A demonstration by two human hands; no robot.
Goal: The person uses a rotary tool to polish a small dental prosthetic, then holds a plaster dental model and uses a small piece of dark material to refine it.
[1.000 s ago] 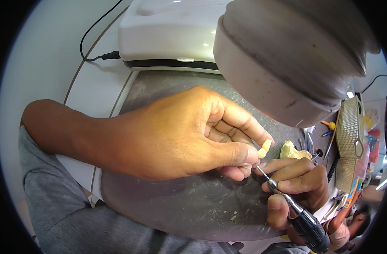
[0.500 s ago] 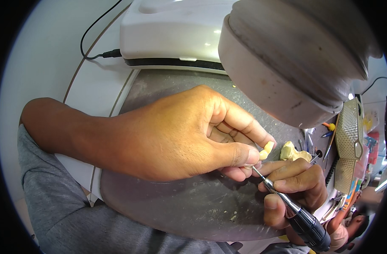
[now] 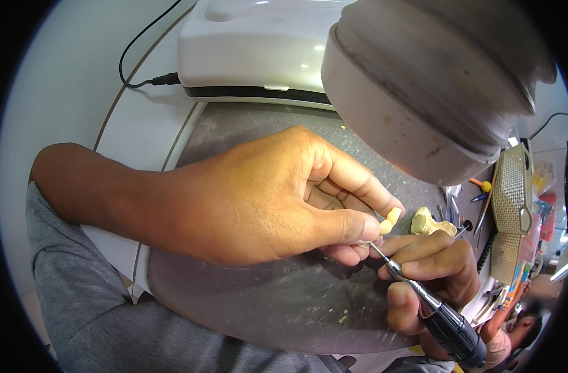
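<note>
Between its thumb and fingertips, my left hand point(image 3: 278, 199) pinches a small cream-yellow dental bridge point(image 3: 390, 221), a curved row of tooth shapes. Part of the piece is hidden behind the thumb and fingers. My right hand point(image 3: 436, 267) grips a black and silver rotary handpiece point(image 3: 442, 323) like a pen. The thin metal tip of the handpiece reaches up to the piece beside my left thumb; whether it touches is too small to tell. Just beyond my right fingers, a cream plaster dental model point(image 3: 430, 222) lies on the grey work surface.
A large pale cylindrical hood point(image 3: 414, 105) hangs over the far right. The white machine point(image 3: 253, 56) stands at the back, with a black cable point(image 3: 166, 79) at its left. Crumbs point(image 3: 342, 317) lie near the front. At the right are a mesh basket point(image 3: 511, 193), tools and another person point(image 3: 514, 339).
My hands stay almost in place. The dental bridge and the handpiece tip have shifted only very slightly.
</note>
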